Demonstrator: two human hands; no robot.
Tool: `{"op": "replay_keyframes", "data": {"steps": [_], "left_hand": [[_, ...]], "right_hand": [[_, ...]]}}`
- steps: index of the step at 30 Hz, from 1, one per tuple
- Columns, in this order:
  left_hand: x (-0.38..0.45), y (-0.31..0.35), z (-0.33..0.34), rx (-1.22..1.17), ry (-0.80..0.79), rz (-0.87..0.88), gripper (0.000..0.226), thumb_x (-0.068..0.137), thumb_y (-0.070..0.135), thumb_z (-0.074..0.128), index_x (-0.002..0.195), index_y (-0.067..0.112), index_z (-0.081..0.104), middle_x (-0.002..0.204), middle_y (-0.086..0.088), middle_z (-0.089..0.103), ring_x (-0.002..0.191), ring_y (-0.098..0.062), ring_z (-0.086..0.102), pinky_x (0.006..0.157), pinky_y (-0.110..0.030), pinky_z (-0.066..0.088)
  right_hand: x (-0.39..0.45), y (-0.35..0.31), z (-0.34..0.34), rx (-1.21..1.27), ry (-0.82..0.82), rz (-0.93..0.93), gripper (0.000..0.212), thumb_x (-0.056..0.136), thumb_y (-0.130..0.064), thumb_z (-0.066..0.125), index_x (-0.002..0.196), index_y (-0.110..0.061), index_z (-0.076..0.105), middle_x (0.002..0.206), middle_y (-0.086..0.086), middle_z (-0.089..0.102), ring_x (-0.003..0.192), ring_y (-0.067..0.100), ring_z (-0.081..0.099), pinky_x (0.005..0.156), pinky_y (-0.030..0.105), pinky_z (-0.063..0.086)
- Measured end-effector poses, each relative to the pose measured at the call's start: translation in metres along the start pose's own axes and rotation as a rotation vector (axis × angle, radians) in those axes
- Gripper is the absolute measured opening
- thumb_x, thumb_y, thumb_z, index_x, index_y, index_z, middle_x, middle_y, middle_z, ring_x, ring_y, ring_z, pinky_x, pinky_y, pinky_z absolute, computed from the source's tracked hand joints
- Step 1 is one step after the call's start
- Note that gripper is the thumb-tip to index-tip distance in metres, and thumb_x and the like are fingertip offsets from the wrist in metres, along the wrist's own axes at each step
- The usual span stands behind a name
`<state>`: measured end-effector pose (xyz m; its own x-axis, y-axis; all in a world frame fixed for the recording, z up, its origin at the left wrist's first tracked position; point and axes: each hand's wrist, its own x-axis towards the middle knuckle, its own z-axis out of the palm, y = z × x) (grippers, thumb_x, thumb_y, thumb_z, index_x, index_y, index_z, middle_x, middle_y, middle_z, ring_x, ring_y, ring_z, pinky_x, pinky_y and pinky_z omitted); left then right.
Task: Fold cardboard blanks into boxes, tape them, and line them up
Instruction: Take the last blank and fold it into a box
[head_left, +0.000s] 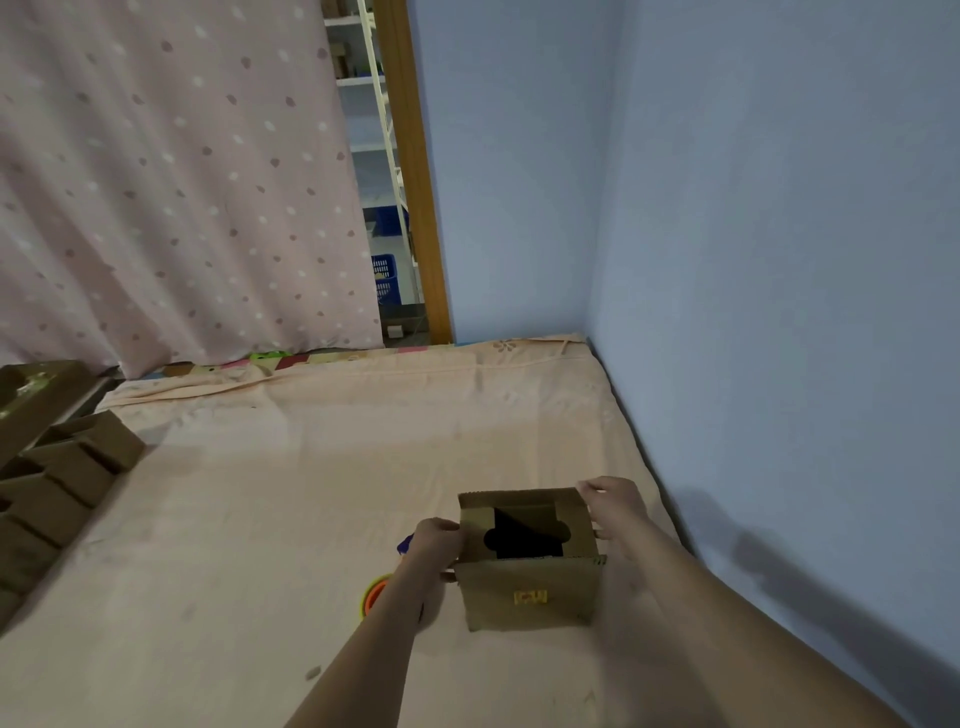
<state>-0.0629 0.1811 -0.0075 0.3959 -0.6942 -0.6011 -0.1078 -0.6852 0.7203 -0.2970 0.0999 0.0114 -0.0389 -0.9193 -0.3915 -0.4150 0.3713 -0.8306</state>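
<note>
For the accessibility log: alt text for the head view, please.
Two bare hands, the left hand and the right hand, grip opposite sides of an open-topped cardboard box on a peach bedsheet. Finished boxes sit in a row at far left.

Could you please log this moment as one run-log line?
left hand: grips box left side | right hand: grips right side | box: open-topped, on bed sheet | finished boxes: lined left
</note>
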Motion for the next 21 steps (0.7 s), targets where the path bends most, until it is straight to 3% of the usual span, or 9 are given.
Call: {"op": "replay_keyframes", "data": {"steps": [5, 8, 11, 13, 16, 19, 21], "left_hand": [[-0.001, 0.010, -0.006, -0.043, -0.107, -0.065, 0.030, 0.090, 0.020, 0.060, 0.114, 0.004, 0.062, 0.110, -0.014, 0.066, 0.091, -0.033, 0.068, 0.072, -0.040, 0.062], [-0.002, 0.015, -0.004, -0.162, -0.169, -0.103, 0.034, 0.089, 0.031, 0.058, 0.112, 0.006, 0.062, 0.112, -0.013, 0.067, 0.095, -0.037, 0.068, 0.072, -0.041, 0.059], [0.000, 0.016, 0.001, -0.080, -0.092, -0.090, 0.039, 0.092, 0.041, 0.058, 0.111, 0.007, 0.056, 0.110, -0.012, 0.065, 0.094, -0.036, 0.067, 0.062, -0.040, 0.057], [0.005, 0.014, 0.006, 0.030, -0.031, -0.050, 0.034, 0.093, 0.032, 0.058, 0.110, 0.003, 0.056, 0.105, -0.014, 0.065, 0.092, -0.036, 0.067, 0.060, -0.041, 0.059], [0.009, 0.007, 0.008, 0.089, 0.008, -0.039, 0.019, 0.089, 0.015, 0.062, 0.102, 0.002, 0.066, 0.092, -0.014, 0.068, 0.084, -0.034, 0.069, 0.062, -0.042, 0.061], [0.010, 0.003, 0.007, 0.089, 0.042, -0.036, 0.020, 0.085, 0.017, 0.069, 0.103, 0.008, 0.069, 0.090, -0.012, 0.069, 0.082, -0.030, 0.068, 0.053, -0.036, 0.058], [0.012, 0.003, 0.007, 0.074, 0.049, -0.042, 0.020, 0.085, 0.017, 0.070, 0.104, 0.009, 0.069, 0.090, -0.011, 0.068, 0.082, -0.030, 0.067, 0.051, -0.035, 0.056]], "right_hand": [[0.003, -0.002, -0.005, 0.074, -0.065, 0.054, 0.011, 0.097, -0.018, 0.065, 0.107, -0.016, 0.070, 0.114, 0.006, 0.066, 0.105, 0.024, 0.062, 0.084, 0.038, 0.058], [0.008, 0.001, -0.011, 0.089, -0.093, 0.080, 0.019, 0.093, -0.006, 0.067, 0.110, -0.014, 0.069, 0.113, 0.010, 0.065, 0.100, 0.021, 0.062, 0.082, 0.033, 0.055], [0.014, 0.008, -0.008, 0.010, -0.141, 0.093, 0.035, 0.087, 0.002, 0.069, 0.118, -0.013, 0.065, 0.119, 0.011, 0.061, 0.102, 0.022, 0.062, 0.088, 0.034, 0.057], [0.017, 0.013, -0.006, -0.091, -0.153, 0.095, 0.041, 0.083, 0.001, 0.074, 0.118, -0.017, 0.063, 0.124, 0.008, 0.057, 0.111, 0.024, 0.059, 0.095, 0.036, 0.055], [0.017, 0.023, -0.003, -0.127, -0.134, 0.092, 0.043, 0.080, -0.001, 0.077, 0.114, -0.023, 0.061, 0.121, 0.005, 0.060, 0.108, 0.021, 0.060, 0.088, 0.034, 0.055], [0.017, 0.030, 0.001, -0.133, -0.114, 0.071, 0.044, 0.082, -0.007, 0.077, 0.118, -0.026, 0.060, 0.115, 0.007, 0.067, 0.099, 0.021, 0.064, 0.085, 0.039, 0.059], [0.014, 0.028, 0.000, -0.200, -0.121, 0.027, 0.047, 0.086, -0.015, 0.075, 0.128, -0.024, 0.057, 0.122, 0.006, 0.063, 0.103, 0.020, 0.062, 0.089, 0.038, 0.057]]}}
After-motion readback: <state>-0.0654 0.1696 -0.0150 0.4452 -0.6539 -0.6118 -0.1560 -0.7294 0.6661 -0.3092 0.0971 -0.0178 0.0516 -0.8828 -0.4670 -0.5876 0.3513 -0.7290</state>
